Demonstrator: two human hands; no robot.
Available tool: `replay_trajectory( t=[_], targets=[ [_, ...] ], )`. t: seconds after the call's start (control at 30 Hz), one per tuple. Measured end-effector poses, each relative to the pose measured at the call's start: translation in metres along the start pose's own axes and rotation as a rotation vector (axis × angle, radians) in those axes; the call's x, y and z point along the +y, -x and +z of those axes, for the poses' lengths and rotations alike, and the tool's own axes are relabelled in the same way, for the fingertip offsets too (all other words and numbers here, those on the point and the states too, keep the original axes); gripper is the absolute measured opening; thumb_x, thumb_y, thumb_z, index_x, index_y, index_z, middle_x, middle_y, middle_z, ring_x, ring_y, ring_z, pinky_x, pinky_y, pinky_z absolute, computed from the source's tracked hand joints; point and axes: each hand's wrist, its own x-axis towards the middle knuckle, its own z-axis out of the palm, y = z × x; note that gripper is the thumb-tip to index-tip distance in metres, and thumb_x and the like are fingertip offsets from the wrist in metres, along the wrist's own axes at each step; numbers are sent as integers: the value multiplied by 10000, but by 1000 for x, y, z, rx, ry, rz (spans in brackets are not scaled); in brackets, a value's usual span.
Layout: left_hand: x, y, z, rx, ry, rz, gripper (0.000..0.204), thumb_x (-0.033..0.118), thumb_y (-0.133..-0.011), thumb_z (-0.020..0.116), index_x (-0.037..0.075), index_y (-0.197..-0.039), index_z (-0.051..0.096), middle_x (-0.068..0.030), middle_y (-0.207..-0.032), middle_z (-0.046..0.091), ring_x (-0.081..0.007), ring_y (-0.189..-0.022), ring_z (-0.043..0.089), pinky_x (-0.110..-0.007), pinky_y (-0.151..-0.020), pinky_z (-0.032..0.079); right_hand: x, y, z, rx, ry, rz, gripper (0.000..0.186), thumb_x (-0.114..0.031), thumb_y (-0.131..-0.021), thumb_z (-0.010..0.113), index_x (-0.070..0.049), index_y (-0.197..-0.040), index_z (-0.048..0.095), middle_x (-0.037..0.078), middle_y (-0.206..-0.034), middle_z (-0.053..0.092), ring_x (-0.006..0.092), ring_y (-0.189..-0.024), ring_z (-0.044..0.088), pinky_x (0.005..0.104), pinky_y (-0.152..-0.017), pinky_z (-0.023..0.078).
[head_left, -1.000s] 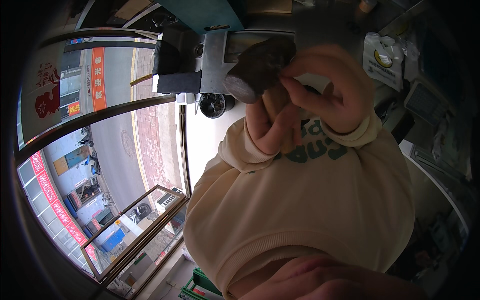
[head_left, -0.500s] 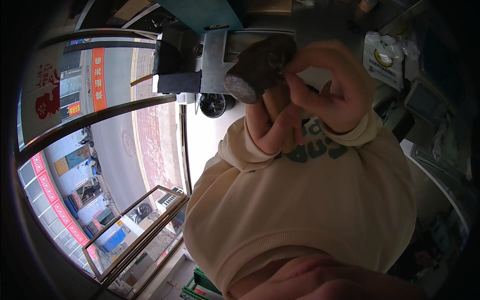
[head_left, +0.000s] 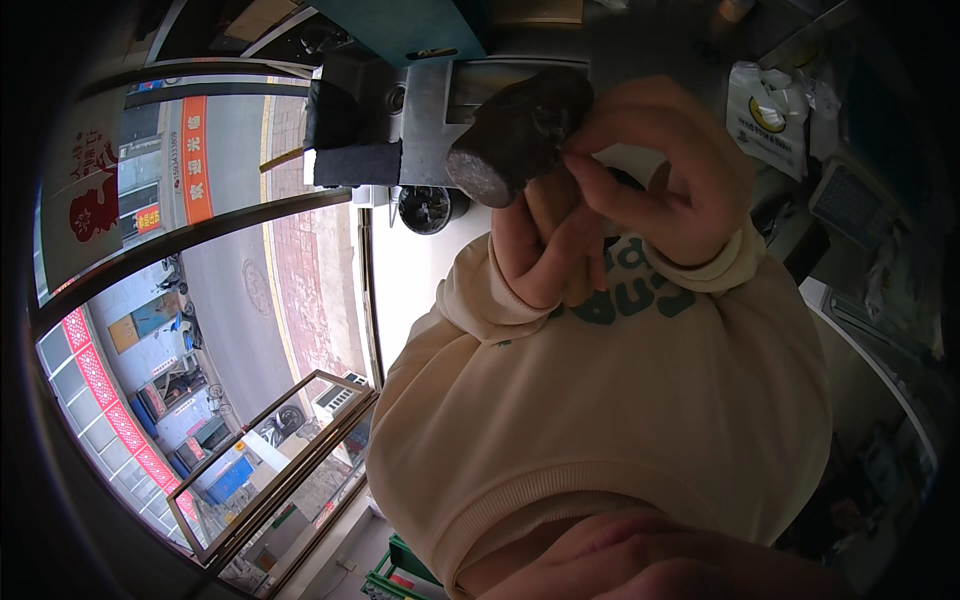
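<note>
A hammer (head_left: 520, 135) with a dark, worn, heavy head and a wooden handle is held up in front of my chest. Wrapped round the handle just below the head is my left hand (head_left: 533, 255), closed. My right hand (head_left: 675, 170) is at the right side of the hammer head, its thumb and forefinger pinched together against the dark metal near where the handle enters. Anything between those fingertips is too small or dark to make out.
To the left, a window frame (head_left: 290, 470) borders a view of the street. Beyond the hammer are a metal counter (head_left: 425, 105), a black round container (head_left: 428, 208) and a teal panel (head_left: 400, 30). At right lie a white plastic bag (head_left: 765, 120) and a keypad-like device (head_left: 850, 205).
My right thumb and fingertips have shifted slightly left against the hammer head. The hammer head has edged a little left; my left hand keeps its grip on the handle.
</note>
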Motion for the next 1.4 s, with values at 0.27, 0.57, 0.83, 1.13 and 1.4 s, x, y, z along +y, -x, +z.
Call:
replay_trajectory(
  t=[0.27,0.57,0.83,1.13,1.4],
  targets=[
    [-15,-1,-14,-122,-54,170,561,-41,-825,371,-47,-1342,153,-253,-1190,440,-183,-526,593,-221,-387,479,-2,1,1,72,48,51,211,1,-650,751,-14,-845,673,81,-816,637,208,-708,629,268,-595,499],
    [-6,0,-16,-156,-213,100,552,-53,-809,368,-51,-1317,154,-269,-1188,425,-207,-561,614,-227,-402,496,-11,3,0,49,-8,98,242,118,-637,715,95,-863,631,178,-845,642,234,-775,634,278,-652,494],
    [-2,0,-5,-39,-142,34,508,-31,-803,383,-62,-1278,207,-245,-1145,456,-189,-534,603,-234,-396,487,-7,3,1,53,-17,90,245,123,-618,699,93,-850,627,173,-838,642,225,-756,636,271,-649,493],
    [-7,2,-5,-33,-87,79,582,-26,-808,393,-46,-1341,160,-240,-1178,466,-182,-508,588,-227,-388,476,-8,5,3,74,-52,109,251,140,-618,681,90,-859,630,168,-835,644,237,-771,636,285,-661,495],
    [-7,2,-6,-64,-74,85,574,-22,-837,376,-37,-1357,133,-242,-1131,500,-183,-501,585,-220,-397,476,-10,4,-3,8,29,47,248,131,-628,704,92,-865,643,166,-835,652,251,-762,636,294,-652,501]
  ],
)
